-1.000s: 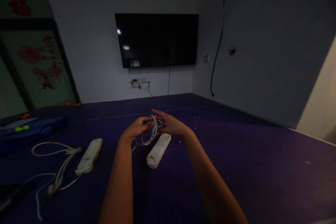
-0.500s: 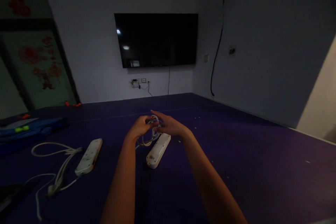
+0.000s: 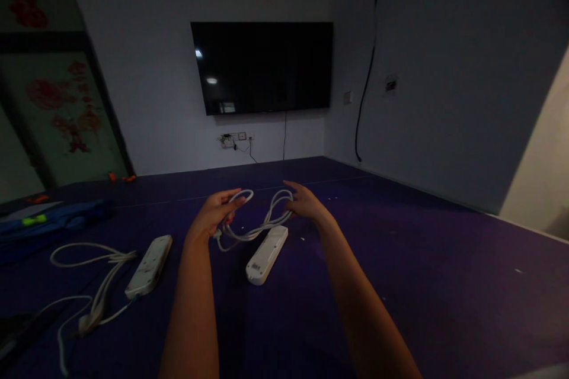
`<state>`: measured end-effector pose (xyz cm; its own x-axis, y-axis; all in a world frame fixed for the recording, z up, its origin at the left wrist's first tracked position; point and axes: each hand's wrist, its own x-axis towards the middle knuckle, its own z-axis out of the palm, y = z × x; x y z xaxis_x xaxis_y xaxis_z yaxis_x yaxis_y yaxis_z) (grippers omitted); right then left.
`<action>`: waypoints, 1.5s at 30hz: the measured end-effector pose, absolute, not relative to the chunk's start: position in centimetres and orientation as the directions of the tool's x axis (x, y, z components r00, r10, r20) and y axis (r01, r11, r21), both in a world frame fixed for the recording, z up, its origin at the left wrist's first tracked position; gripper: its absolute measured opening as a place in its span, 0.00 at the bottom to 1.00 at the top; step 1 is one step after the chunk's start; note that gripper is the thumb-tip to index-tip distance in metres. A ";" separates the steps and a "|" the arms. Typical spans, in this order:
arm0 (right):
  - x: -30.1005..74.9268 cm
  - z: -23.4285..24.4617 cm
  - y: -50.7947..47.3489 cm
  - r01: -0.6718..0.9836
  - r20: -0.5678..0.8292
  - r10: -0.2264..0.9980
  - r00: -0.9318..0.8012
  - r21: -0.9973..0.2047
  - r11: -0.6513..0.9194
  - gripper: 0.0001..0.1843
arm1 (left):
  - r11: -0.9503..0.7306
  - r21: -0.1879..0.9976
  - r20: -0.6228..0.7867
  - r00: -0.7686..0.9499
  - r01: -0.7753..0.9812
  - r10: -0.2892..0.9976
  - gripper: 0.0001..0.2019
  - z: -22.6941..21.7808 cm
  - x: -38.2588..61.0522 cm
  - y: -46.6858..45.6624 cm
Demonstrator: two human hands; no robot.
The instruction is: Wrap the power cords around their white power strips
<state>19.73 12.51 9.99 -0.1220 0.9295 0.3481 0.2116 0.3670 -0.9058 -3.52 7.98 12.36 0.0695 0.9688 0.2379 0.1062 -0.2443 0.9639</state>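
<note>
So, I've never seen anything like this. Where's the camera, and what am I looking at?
There's no machine here, just a person's two bare hands. One camera, worn on that person's head, looks forward and down at them. The left hand and the right hand hold loops of a white cable between them. Beneath it, a white power strip lies on a purple surface. To its left lies a second power strip. A large dark screen hangs on the wall beyond.
</note>
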 end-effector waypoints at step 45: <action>17.5 13.4 10.0 -0.655 0.072 0.957 0.280 -0.714 0.245 0.38 | -0.279 0.800 0.181 0.231 0.531 0.956 0.12 11.8 -2.8 8.8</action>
<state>17.53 9.97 13.37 0.2805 0.9572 0.0716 -0.6554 0.2454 -0.7143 -2.84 8.85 11.84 0.2310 0.9560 0.1807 0.5310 -0.2795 0.7999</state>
